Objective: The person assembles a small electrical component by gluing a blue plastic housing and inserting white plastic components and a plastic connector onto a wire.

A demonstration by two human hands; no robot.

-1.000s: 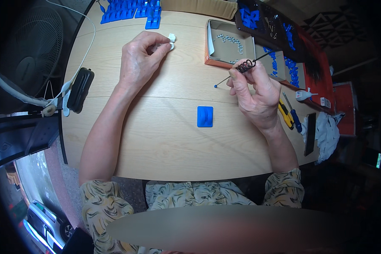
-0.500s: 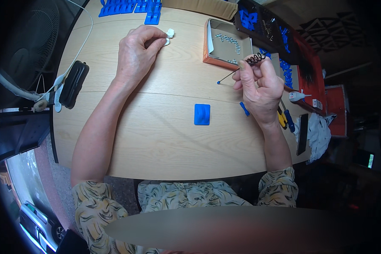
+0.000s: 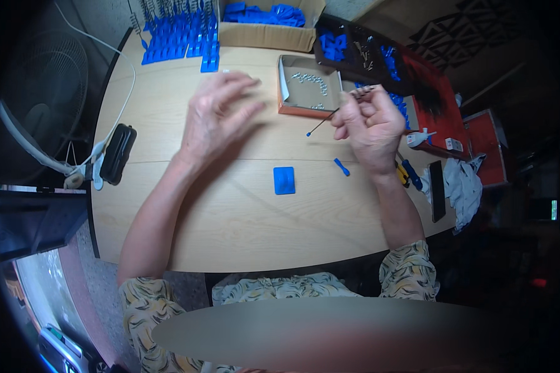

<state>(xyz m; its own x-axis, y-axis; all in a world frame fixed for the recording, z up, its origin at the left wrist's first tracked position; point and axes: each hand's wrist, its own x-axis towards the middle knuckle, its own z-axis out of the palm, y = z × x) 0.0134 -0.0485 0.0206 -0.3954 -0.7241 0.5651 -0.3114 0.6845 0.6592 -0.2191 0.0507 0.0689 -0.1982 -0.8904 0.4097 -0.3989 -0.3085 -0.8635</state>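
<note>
A flat blue plate (image 3: 284,180) lies mid-table, a cardboard box (image 3: 264,34) of blue parts stands at the far edge, and a black case (image 3: 116,153) sits left beside a white cable (image 3: 127,81).

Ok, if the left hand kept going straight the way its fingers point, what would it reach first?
Probably the shallow tray of small metal parts: the left hand has its fingers spread, pointing up and right toward the tray's near wall. The hand seems raised above the table, so depth is uncertain.

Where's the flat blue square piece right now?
In the head view, the flat blue square piece lies on the wooden table, just right of centre, between the two forearms, with a small blue peg to its right.
</note>
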